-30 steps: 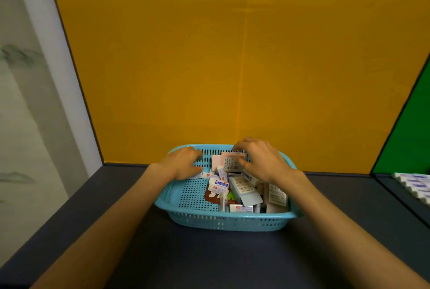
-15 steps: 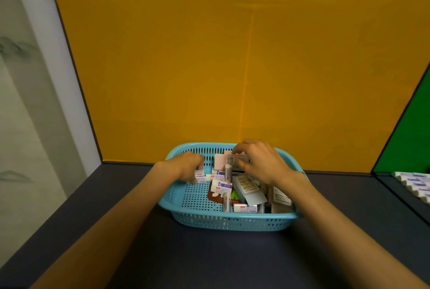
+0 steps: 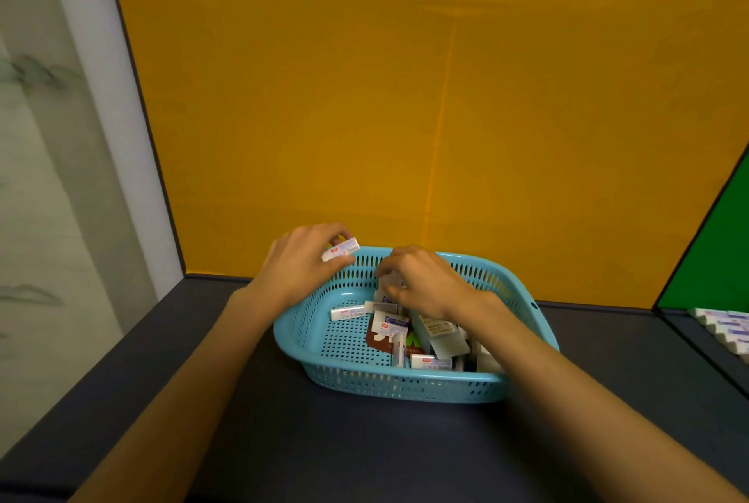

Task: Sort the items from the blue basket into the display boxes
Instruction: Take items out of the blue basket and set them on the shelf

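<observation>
A flat mustard-yellow back panel (image 3: 405,105) rises behind the dark grey matte tabletop (image 3: 364,454). On the right stands a bright green side panel (image 3: 717,259). To the left, a pale grey-white wall (image 3: 44,198) carries faint green brush-like markings.

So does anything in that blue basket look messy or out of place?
Nothing spilled or damaged. The small boxes lie jumbled at all angles, crowded toward the right of the basket, some leaning on one another. The left hand holds one box above the rim; the right hand reaches into the pile.
</observation>
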`<state>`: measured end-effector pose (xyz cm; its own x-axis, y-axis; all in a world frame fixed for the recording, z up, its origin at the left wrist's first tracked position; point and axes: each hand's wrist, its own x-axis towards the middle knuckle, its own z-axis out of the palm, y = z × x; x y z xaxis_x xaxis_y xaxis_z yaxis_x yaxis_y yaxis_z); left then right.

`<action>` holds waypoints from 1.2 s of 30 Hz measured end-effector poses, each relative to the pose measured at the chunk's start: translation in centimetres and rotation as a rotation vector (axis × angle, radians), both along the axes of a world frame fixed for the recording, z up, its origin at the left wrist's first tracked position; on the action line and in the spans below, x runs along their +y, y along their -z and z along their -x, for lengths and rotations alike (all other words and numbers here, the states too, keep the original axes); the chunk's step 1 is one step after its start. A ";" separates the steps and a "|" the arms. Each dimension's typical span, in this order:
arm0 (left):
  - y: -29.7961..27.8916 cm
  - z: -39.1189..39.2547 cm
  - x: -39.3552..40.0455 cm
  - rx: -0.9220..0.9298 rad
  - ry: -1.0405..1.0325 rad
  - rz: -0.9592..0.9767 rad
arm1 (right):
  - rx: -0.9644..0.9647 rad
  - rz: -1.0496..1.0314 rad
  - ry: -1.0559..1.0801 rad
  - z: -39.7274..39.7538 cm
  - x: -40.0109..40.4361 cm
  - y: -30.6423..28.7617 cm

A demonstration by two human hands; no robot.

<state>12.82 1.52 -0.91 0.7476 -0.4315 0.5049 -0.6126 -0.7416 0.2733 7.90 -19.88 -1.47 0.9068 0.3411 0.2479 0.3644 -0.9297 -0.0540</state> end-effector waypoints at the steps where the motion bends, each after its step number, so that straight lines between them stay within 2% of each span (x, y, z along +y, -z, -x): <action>1: 0.1 0.3 0.4 -0.064 -0.007 0.021 | 0.027 0.020 -0.005 -0.4 0.5 0.2; 8: 1.1 1.1 2.9 -0.413 -0.074 0.116 | 0.169 0.180 -0.100 -2.4 3.4 2.6; 15: 2.0 1.0 5.1 -0.500 -0.125 0.091 | 0.146 0.252 -0.166 -2.9 4.4 3.6; 21: 1.9 1.5 5.0 -0.483 -0.087 0.108 | 0.210 0.083 -0.114 -2.8 4.2 3.0; 31: -0.1 3.5 2.0 -0.371 0.073 0.193 | -0.034 -0.229 0.022 2.6 0.1 -2.0; 36: -0.7 5.1 -1.3 -0.263 0.209 0.264 | -0.088 -0.329 0.127 7.5 -2.4 -3.3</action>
<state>7.71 0.18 -0.23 0.4886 -0.3904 0.7803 -0.8167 -0.5193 0.2516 0.37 -22.23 1.81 0.9072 0.1162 0.4044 0.2637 -0.9061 -0.3310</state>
